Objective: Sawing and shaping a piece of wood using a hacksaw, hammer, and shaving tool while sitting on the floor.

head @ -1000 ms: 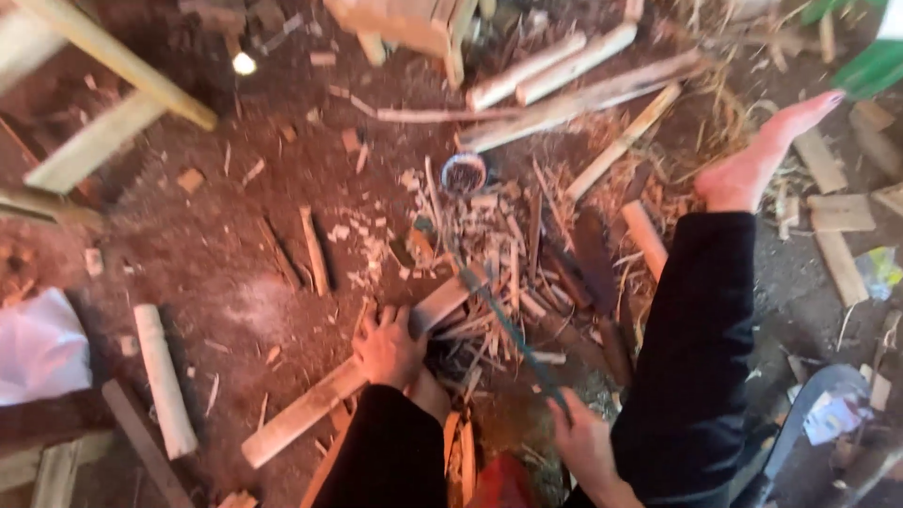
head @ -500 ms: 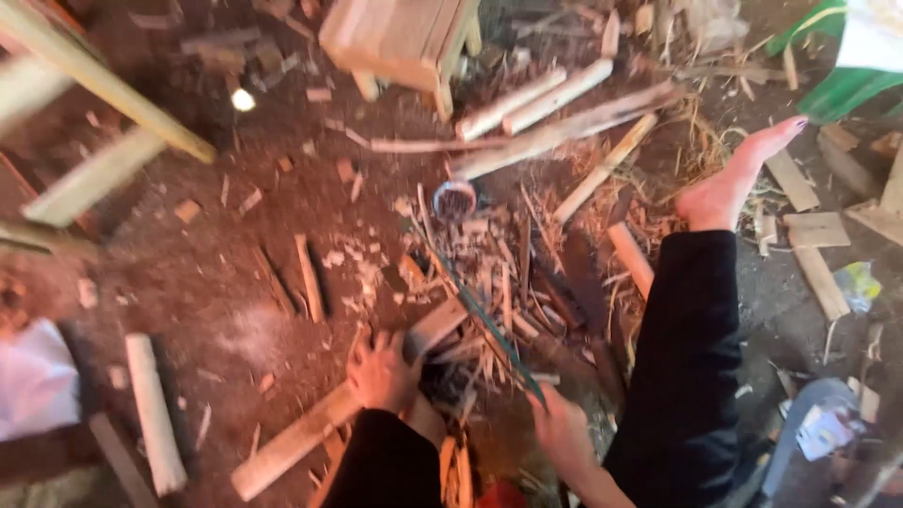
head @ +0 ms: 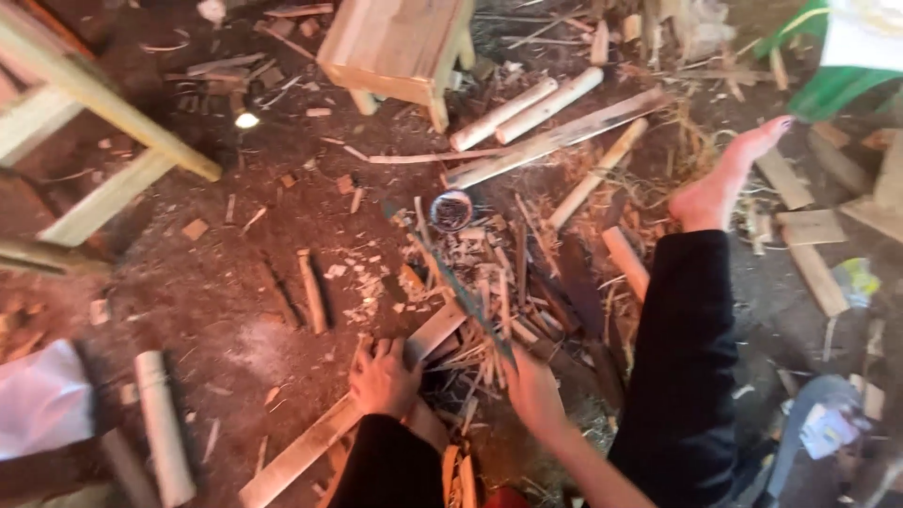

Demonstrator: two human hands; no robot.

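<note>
My left hand (head: 384,378) presses down on a long flat wooden slat (head: 310,442) that lies slanted on the dirt floor. My right hand (head: 532,388) grips the handle of a long dark blade (head: 451,277), like a machete, which points up and left over a heap of wood splinters (head: 489,292). The blade's tip reaches toward a small round tin (head: 451,211). My right leg in a black trouser (head: 682,357) stretches forward, bare foot (head: 726,179) on the ground.
A small wooden stool (head: 400,47) stands at the top. Pale wooden frame legs (head: 103,122) cross the upper left. Round sticks (head: 527,105) and boards (head: 809,226) lie scattered; a short log (head: 162,435) and white bag (head: 39,400) sit lower left. A green object (head: 837,66) is top right.
The view has shifted and come closer. My left hand stays on the slat; my right hand and the blade have moved slightly left over the splinters.
</note>
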